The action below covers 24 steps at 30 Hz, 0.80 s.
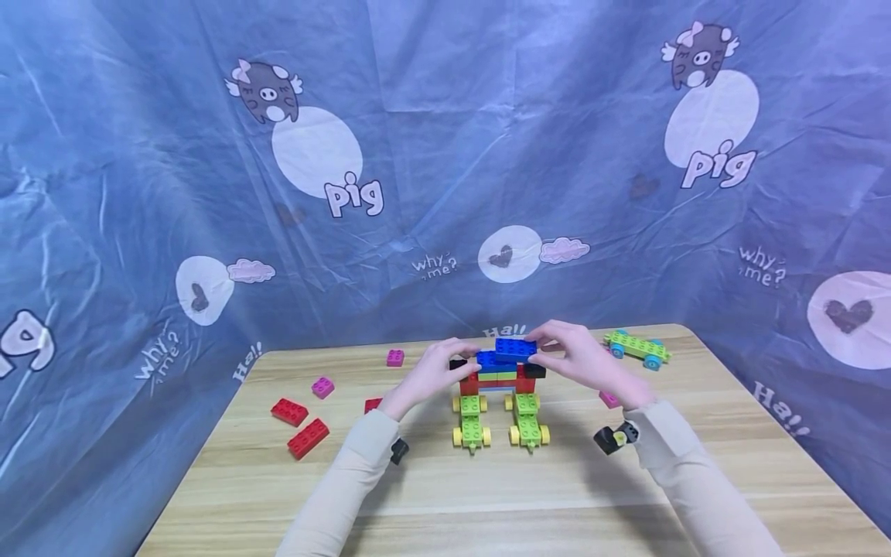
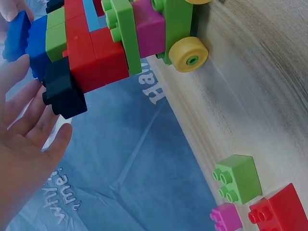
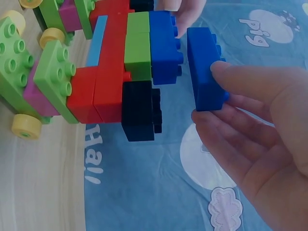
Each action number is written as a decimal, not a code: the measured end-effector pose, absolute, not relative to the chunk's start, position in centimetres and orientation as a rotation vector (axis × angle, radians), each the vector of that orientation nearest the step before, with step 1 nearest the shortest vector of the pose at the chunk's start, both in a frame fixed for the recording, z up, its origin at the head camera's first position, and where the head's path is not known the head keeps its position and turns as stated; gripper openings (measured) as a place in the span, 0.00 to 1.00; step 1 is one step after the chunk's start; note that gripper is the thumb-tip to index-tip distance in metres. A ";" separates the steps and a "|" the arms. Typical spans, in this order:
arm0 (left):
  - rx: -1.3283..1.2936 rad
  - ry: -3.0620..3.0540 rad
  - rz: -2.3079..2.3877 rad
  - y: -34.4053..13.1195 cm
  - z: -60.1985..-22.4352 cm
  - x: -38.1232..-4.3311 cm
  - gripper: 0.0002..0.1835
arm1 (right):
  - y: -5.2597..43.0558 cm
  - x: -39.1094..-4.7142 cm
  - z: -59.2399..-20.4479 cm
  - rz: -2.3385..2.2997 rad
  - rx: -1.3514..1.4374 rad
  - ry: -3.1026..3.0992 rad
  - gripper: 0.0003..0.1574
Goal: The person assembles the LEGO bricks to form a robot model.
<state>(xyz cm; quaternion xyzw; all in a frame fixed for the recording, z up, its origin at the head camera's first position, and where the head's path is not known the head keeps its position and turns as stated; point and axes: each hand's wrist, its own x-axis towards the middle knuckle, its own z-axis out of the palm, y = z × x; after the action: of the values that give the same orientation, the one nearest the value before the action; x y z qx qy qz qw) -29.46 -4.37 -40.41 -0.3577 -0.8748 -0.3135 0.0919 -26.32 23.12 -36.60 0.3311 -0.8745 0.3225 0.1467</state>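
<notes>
R hand (image 1: 572, 354): pinching upper blue brick (image 3: 204, 72), thumb on one side, fingers on other; brick sits just above brick build (image 1: 497, 383), gap visible in R wrist view, so not seated. Studs up, underside toward studs of lower blue brick (image 3: 163, 48) atop build. Gripped by outer end, prob. to leave underside free.

L hand (image 1: 438, 370): at build's L end, digits spread, fairly straight, around black brick (image 2: 65, 89) and near end of lower blue brick; prob. there to steady. Firm contact? Can't tell.

Build: upright on table (image 1: 431, 503), on green bases w/ yellow wheels (image 2: 188, 54). Two bases set apart, approx. parallel, prob. for wide footing under red span. Second black brick (image 3: 137, 110) at build's R end.

Loose, L of build: red brick (image 1: 308, 439), pink brick (image 1: 322, 387). R of build, farther back: green wheeled base (image 1: 635, 346), blue wheels. Prob. spares, kept off to leave working room.
</notes>
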 end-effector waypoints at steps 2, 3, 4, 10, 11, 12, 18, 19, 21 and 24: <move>-1.055 -2.600 -0.945 -4.4 -40.3 -29.4 0.18 | 22.9 -26.4 -36.7 0.934 0.962 -2.519 0.18; -1.050 -2.599 -0.952 -4.4 -40.3 -29.4 0.18 | 22.8 -26.5 -36.7 0.937 0.966 -2.518 0.18; -1.047 -2.597 -0.960 -4.5 -40.2 -29.4 0.17 | 22.8 -26.6 -36.8 0.938 0.973 -2.517 0.18; -1.037 -2.601 -0.970 -4.5 -40.0 -29.3 0.18 | 22.4 -26.9 -37.0 0.964 0.981 -2.532 0.18; -1.036 -2.602 -0.972 -4.6 -40.0 -29.3 0.19 | 22.3 -26.9 -36.9 0.971 0.978 -2.537 0.18; -1.035 -2.601 -0.976 -4.6 -40.0 -29.3 0.19 | 22.3 -26.9 -36.9 0.975 0.981 -2.538 0.18; -1.019 -2.604 -0.985 -4.7 -39.9 -29.4 0.19 | 21.9 -27.3 -37.0 0.979 0.986 -2.550 0.18; -1.017 -2.604 -0.981 -4.8 -39.8 -29.4 0.19 | 21.8 -27.3 -37.0 0.981 0.985 -2.554 0.18; -1.016 -2.602 -0.978 -4.8 -39.8 -29.5 0.19 | 21.7 -27.4 -36.9 0.985 0.986 -2.558 0.18; -1.019 -2.592 -0.984 -4.8 -39.7 -29.6 0.19 | 21.5 -27.4 -36.9 0.994 0.989 -2.565 0.18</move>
<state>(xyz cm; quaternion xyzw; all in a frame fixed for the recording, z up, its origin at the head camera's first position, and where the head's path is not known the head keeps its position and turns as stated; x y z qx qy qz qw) -29.59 -4.84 -39.67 -0.3435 -0.8736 -0.3316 0.0940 -27.43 21.48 -36.92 0.3362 -0.8723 0.3380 0.1091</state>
